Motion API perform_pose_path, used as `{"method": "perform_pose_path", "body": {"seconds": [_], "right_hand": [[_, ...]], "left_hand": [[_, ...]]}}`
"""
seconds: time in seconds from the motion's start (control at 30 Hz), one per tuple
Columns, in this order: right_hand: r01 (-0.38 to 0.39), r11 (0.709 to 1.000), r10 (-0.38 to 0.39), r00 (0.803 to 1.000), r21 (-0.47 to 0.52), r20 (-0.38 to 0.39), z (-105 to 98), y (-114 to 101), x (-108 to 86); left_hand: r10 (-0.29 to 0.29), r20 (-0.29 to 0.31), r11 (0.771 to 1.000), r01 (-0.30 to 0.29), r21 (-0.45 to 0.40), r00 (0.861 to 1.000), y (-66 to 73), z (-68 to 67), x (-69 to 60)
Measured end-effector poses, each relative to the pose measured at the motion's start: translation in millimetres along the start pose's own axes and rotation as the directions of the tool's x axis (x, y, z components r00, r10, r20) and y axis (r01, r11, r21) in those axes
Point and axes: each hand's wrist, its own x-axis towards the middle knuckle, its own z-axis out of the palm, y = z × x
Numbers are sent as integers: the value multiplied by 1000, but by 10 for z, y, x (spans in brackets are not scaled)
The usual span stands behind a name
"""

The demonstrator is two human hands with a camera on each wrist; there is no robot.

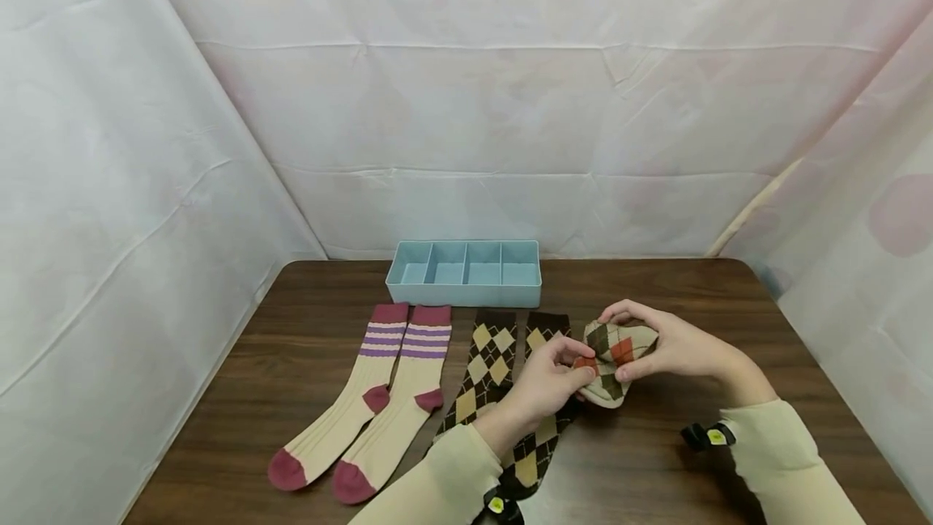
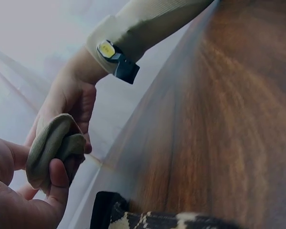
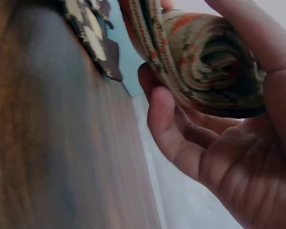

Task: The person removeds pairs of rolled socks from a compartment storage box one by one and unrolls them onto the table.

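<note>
Over the right part of the table, both hands hold a rolled-up bundle of argyle socks in beige, green and orange. My left hand pinches its near left edge between thumb and fingers. On the other side, my right hand grips the bundle with the thumb in front and the fingers behind. Spiral layers of the rolled sock fabric show in the right wrist view. In the left wrist view a plain greenish fold of the bundle shows between the hands.
A light blue tray with several compartments stands at the table's back. Dark brown argyle socks lie flat beneath and beside the left forearm. Further left lie cream socks with maroon toes and purple stripes. Pale cloth hangs around the wooden table.
</note>
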Motion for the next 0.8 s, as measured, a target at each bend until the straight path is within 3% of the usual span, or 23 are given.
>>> {"method": "perform_pose_path", "body": {"seconds": [0.17, 0.3, 0.53, 0.67, 0.8], "right_hand": [[31, 995, -33, 999, -99, -21, 37, -6, -27], [43, 992, -48, 998, -122, -41, -4, -28, -80], [-7, 989, 6, 1000, -146, -10, -131, -45, -228], [-9, 993, 13, 999, -122, 30, -196, -2, -333], [20, 998, -15, 995, -59, 95, -230, 104, -406]], "left_hand": [[-1, 3, 999, 1, 46, 1000, 18, 15, -65], [-5, 9, 995, 4, 102, 1000, 46, 46, -98], [-18, 44, 984, 10, 176, 999, 51, 148, -155], [-16, 79, 956, -7, 292, 997, 41, 212, -206], [-32, 94, 890, -15, 456, 995, 15, 313, -237]]}}
